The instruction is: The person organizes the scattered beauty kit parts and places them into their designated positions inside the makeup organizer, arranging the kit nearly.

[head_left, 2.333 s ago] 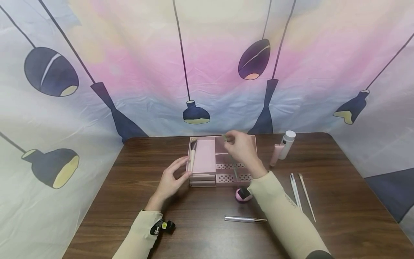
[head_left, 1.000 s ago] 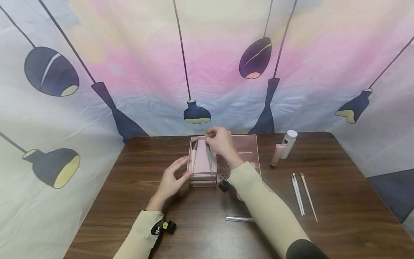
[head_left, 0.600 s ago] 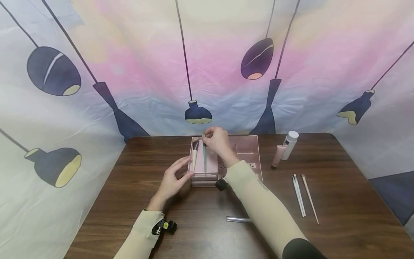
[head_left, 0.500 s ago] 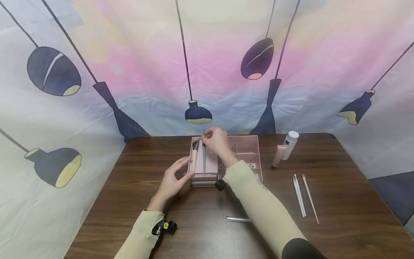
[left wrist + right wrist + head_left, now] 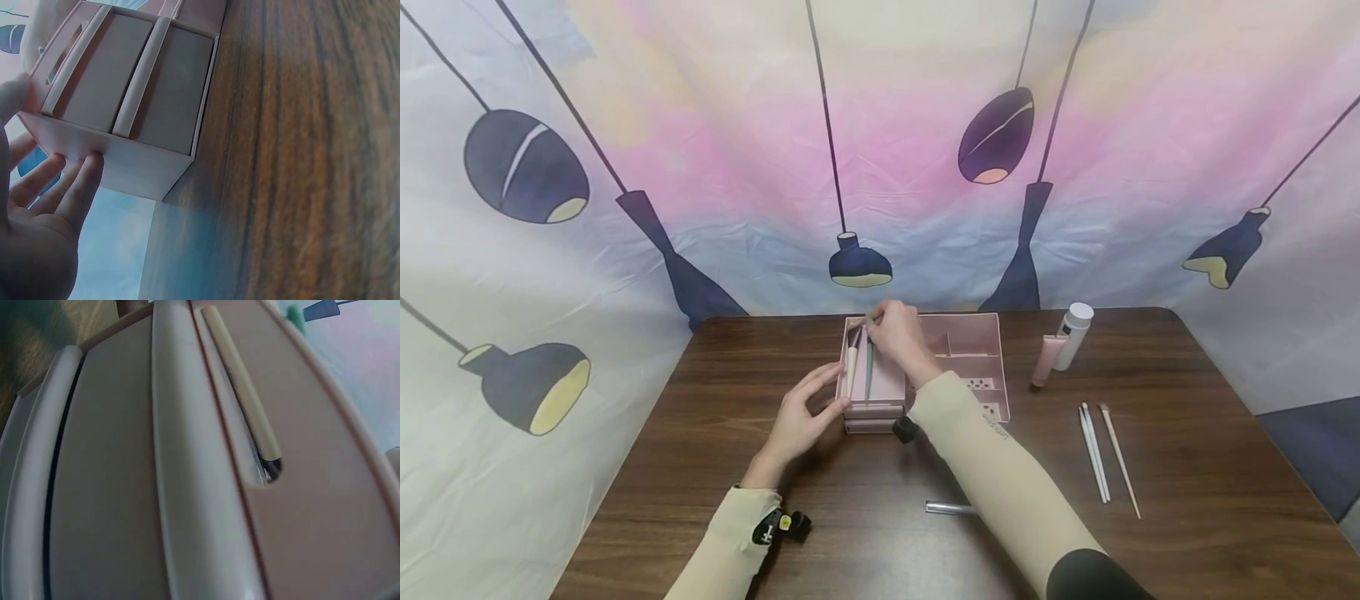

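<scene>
A pink makeup organizer (image 5: 891, 379) stands at the back of the table, with two drawers (image 5: 106, 69) stacked under its left-hand top tray. My left hand (image 5: 793, 421) rests against its left side; in the left wrist view the extended fingers (image 5: 81, 194) touch the side wall and the thumb lies at the front edge. With my right hand (image 5: 901, 337) I pinch a green-handled makeup brush (image 5: 869, 371) near its far end, over the top tray. Left of it lies a cream-handled makeup brush (image 5: 852, 367), its handle (image 5: 244, 381) showing through the front slot in the right wrist view.
Open compartments (image 5: 973, 337) fill the organizer's right half. To its right are a pink tube (image 5: 1047, 360) and a white bottle (image 5: 1073, 337). Thin white sticks (image 5: 1094, 458) and a slim brush (image 5: 1120, 462) lie nearer. A silver tube (image 5: 950, 507) is partly under the right sleeve.
My right hand has carried the green brush left from above the right compartments and lowered it at the top tray. The sleeve now covers the pink round item. My left hand stays put.
</scene>
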Demonstrator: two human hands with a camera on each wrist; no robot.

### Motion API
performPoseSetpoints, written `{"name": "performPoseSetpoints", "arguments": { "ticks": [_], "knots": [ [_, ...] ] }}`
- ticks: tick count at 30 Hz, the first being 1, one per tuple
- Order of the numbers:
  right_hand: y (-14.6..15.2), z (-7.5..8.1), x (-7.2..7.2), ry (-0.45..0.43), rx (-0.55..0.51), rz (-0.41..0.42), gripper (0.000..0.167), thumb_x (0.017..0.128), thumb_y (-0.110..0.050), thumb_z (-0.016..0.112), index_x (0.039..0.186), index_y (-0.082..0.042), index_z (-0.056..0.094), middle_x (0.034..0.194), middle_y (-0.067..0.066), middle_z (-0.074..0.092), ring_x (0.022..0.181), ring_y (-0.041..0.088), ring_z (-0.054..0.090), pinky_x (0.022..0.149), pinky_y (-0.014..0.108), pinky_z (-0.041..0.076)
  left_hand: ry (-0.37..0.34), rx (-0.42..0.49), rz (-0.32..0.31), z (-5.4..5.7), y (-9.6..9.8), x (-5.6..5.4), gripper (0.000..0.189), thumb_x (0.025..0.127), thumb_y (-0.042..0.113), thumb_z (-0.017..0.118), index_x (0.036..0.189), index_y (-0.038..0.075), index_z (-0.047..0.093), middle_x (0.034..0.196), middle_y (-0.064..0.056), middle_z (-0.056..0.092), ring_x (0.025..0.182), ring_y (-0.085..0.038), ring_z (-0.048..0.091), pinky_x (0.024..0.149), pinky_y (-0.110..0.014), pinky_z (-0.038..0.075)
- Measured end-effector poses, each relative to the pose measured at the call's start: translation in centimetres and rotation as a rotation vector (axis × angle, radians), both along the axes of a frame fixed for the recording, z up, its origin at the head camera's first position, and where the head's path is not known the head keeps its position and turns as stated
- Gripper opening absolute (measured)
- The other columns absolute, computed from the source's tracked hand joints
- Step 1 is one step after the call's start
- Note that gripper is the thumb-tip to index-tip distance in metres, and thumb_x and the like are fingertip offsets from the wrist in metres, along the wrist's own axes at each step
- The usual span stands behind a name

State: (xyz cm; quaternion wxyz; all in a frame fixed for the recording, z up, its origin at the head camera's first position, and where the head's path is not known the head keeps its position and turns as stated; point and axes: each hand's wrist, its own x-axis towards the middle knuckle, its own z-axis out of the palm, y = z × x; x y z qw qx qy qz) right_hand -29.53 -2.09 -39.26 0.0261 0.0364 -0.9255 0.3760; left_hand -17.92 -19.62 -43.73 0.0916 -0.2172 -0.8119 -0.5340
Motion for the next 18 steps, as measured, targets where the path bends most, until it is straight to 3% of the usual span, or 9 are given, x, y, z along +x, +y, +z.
{"name": "performPoseSetpoints", "arguments": {
  "ticks": [2,10,18],
  "knots": [
    [-0.1,-0.03,-0.01,0.013,0.026,0.007,0.02,0.092,-0.02,0.067,0.107,-0.009,0.072,0.099,0.005,0.073,0.085,0.019,0.068,0.072,0.03,0.06,0.001,0.002,-0.001,-0.06,-0.03,0.01,0.051,0.088,0.004,0.071,0.135,-0.006,0.054,0.141,-0.024,0.049,0.13,-0.039,0.047,0.097,-0.058,0.05],
    [-0.61,-0.11,-0.03,0.006,0.152,0.039,0.011,0.092,-0.017,0.065,0.096,-0.01,0.072,0.096,0.007,0.073,0.078,0.02,0.066,0.062,0.026,0.057,0.005,0.005,-0.003,-0.16,-0.11,-0.01,0.051,0.088,0.003,0.071,0.134,-0.007,0.053,0.141,-0.025,0.048,0.13,-0.04,0.047,0.097,-0.058,0.05],
    [-0.69,0.1,-0.05,-0.01,0.152,0.051,0.014,0.091,-0.02,0.066,0.097,-0.009,0.072,0.096,0.008,0.073,0.075,0.019,0.065,0.059,0.025,0.056,0.02,-0.012,0.006,-0.09,-0.06,-0.08,0.05,0.087,0.003,0.071,0.134,-0.006,0.054,0.14,-0.024,0.05,0.13,-0.038,0.048,0.096,-0.057,0.05]
  ]
}}
